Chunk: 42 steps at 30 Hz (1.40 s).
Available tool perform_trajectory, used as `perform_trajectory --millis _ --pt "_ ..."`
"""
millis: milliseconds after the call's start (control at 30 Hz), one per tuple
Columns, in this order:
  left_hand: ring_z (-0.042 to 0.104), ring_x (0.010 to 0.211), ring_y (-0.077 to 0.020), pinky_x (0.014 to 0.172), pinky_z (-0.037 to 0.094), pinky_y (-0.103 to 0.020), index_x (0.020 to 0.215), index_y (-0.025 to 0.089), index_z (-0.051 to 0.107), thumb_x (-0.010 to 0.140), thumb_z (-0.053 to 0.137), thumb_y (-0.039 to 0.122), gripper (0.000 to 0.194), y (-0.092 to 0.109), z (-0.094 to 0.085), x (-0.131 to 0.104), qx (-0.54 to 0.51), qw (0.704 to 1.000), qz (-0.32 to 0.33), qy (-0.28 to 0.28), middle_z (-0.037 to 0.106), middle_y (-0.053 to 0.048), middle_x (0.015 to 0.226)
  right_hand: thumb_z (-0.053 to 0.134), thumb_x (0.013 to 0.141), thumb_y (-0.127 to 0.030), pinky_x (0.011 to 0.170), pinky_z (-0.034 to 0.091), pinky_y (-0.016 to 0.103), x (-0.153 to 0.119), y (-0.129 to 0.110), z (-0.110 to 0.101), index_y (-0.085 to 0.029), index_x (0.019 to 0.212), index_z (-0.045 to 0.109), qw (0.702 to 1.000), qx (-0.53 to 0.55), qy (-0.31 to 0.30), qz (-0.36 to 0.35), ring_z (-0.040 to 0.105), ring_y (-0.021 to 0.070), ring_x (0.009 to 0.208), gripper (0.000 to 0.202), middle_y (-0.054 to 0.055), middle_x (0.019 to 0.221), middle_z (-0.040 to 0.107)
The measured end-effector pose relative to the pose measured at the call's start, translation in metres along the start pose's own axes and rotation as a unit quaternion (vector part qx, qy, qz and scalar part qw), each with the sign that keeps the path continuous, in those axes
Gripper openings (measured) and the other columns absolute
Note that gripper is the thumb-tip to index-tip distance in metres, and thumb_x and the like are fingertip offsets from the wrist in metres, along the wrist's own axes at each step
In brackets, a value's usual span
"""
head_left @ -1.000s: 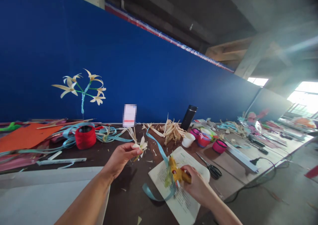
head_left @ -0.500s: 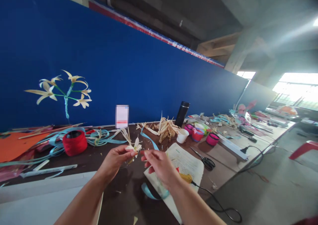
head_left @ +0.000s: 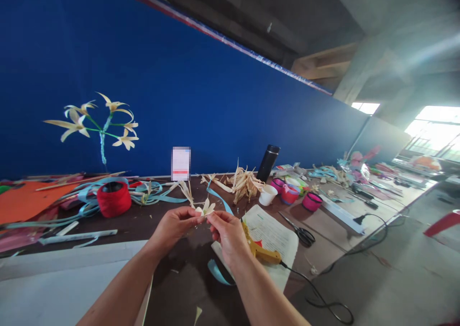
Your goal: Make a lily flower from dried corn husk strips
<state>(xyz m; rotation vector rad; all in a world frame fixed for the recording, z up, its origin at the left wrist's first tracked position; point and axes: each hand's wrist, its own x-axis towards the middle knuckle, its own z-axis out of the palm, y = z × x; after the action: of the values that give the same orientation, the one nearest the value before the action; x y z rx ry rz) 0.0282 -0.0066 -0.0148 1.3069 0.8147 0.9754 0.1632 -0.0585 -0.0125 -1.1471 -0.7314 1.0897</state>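
Between my two hands is a small cream-white flower (head_left: 206, 208) with pointed petals, apparently made of dried husk. My left hand (head_left: 178, 224) pinches it from the left side. The fingertips of my right hand (head_left: 227, 230) are closed on a petal at its right edge. Partly behind my right hand, a yellow glue gun (head_left: 266, 254) lies on a printed paper sheet (head_left: 275, 225). A loop of light-blue ribbon (head_left: 218, 273) rests on the dark table under my right wrist. Behind the flower lie pale dried husks (head_left: 246, 182).
A finished-looking flower spray (head_left: 104, 129) stands at the left against the blue partition. Around the table are a red thread spool (head_left: 114, 199), black scissors (head_left: 304, 235), a white cup (head_left: 266, 195), a black flask (head_left: 269, 163) and a white board (head_left: 72, 283). The glue gun's cord (head_left: 305, 280) trails right.
My right hand has moved left to the flower and now pinches its petal; before, it was apart from it. More of the glue gun shows. The view has shifted slightly.
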Motion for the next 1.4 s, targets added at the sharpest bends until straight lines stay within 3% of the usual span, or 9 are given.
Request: perform_trajectory --millis 200,367,667,800,1033,1233,1400 --pt "0.046 0.05 -0.009 0.049 0.033 -0.021 0.063 0.016 0.068 0.051 0.078 0.04 0.029 0.001 0.0 0.001 0.035 0.999 0.006 0.028 0.06 0.001 0.058 0.072 0.06 -0.036 0.039 0.022 0.018 0.001 0.003 0.006 -0.014 0.065 0.066 0.999 -0.009 0.034 -0.021 0.034 0.0046 0.038 0.023 -0.006 0.043 0.047" --pt "0.048 0.052 -0.01 0.051 0.035 -0.021 0.063 0.016 0.069 0.05 0.077 0.04 0.028 -0.002 -0.002 0.004 0.056 0.997 0.029 0.046 0.062 0.001 0.057 0.071 0.062 -0.035 0.042 0.026 0.019 0.0 0.003 0.013 -0.016 0.066 0.068 0.997 -0.003 0.043 -0.066 0.037 0.0056 0.041 0.02 -0.006 0.045 0.049" --pt "0.051 0.054 -0.0118 0.054 0.036 -0.022 0.061 0.018 0.071 0.05 0.078 0.033 0.02 -0.001 -0.001 0.004 0.084 0.992 0.046 0.076 0.066 0.001 0.059 0.072 0.06 -0.038 0.04 0.024 0.019 0.0 0.005 0.017 -0.015 0.069 0.07 0.999 -0.003 0.036 -0.036 0.035 0.0056 0.041 0.024 -0.005 0.045 0.046" --pt "0.053 0.057 -0.0133 0.055 0.037 -0.022 0.068 0.018 0.071 0.058 0.073 0.038 0.022 -0.003 0.0 0.003 0.135 0.986 0.067 0.071 0.067 0.0 0.063 0.07 0.063 -0.039 0.04 0.024 0.019 0.001 0.007 0.013 -0.014 0.073 0.071 0.998 -0.026 0.034 -0.043 0.035 0.0059 0.041 0.027 -0.005 0.046 0.046" --pt "0.055 0.06 -0.0139 0.056 0.04 -0.022 0.073 0.019 0.064 0.067 0.064 0.041 0.023 0.0 0.003 -0.002 0.22 0.967 0.1 0.077 0.064 0.003 0.064 0.068 0.067 -0.034 0.044 0.031 0.019 0.004 0.008 0.008 -0.014 0.079 0.072 0.992 -0.074 0.034 -0.099 0.043 0.008 0.048 0.024 -0.002 0.055 0.057" --pt "0.062 0.068 -0.0164 0.062 0.044 -0.025 0.075 0.021 0.051 0.065 0.066 0.039 0.026 0.001 0.004 -0.003 0.248 0.95 0.141 0.125 0.063 0.004 0.068 0.068 0.067 -0.031 0.045 0.035 0.018 0.006 0.008 0.007 -0.015 0.084 0.07 0.991 -0.058 0.019 -0.117 0.045 0.0077 0.049 0.023 0.0 0.065 0.063" --pt "0.064 0.072 -0.0174 0.065 0.046 -0.026 0.077 0.022 0.047 0.065 0.067 0.04 0.029 0.005 0.008 -0.007 0.249 0.947 0.148 0.141 0.063 0.003 0.07 0.066 0.069 -0.031 0.043 0.034 0.017 0.004 0.004 0.006 -0.016 0.083 0.068 0.99 -0.041 0.004 -0.131 0.044 0.0066 0.046 0.02 -0.001 0.064 0.061"
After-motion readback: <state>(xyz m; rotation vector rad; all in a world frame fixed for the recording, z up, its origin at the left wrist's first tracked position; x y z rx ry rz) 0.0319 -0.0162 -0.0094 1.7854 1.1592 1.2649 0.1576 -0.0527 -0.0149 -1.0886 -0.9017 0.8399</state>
